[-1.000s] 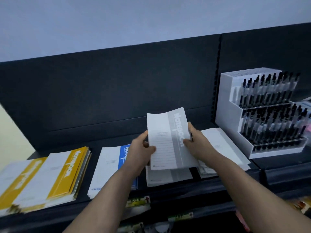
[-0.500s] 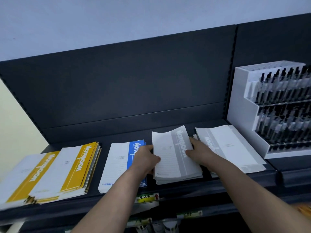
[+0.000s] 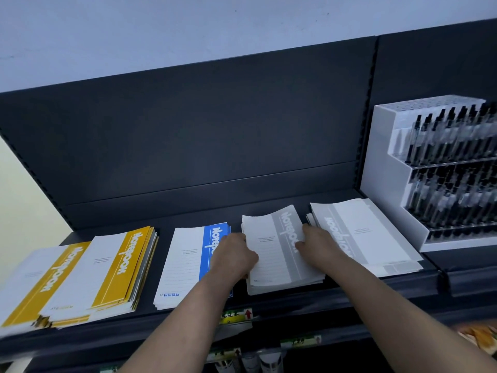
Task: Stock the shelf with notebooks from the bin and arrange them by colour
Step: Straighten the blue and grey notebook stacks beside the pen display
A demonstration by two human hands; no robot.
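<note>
Hands (image 3: 236, 255) (image 3: 318, 244) on grey stack (image 3: 277, 267) (apparent grip)

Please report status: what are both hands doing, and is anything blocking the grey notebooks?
Left hand and right hand grip the grey stack by its sides. Stack lies on the shelf. Nothing in the way.

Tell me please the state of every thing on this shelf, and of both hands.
Middle grey stack: lying flat, held at both sides.
Left hand: grips its left edge.
Right hand: grips its right edge.
Right grey stack: flat, fanned.
Blue stack: flat, neat.
Yellow stacks: flat, overlapping.
Pen display: upright, stocked.
</note>
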